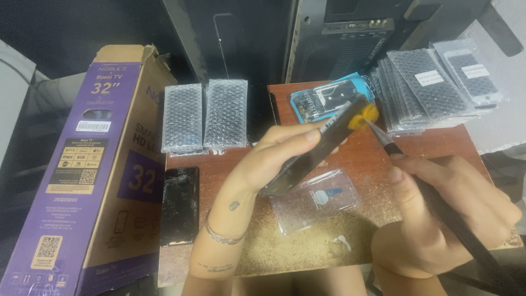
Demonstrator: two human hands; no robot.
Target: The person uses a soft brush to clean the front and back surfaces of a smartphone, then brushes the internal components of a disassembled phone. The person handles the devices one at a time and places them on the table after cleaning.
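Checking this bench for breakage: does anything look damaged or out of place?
The black phone lying flat at the table's left side has a cracked, scuffed screen. The table's front is worn pale. The left hand holds a dark slab while the right hand touches a brush to its tip.

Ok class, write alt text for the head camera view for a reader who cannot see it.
A left hand holds a dark phone edge-up while the right hand touches a brush with yellow bristles to its top end, above a worn wooden table with bubble-wrapped packets.
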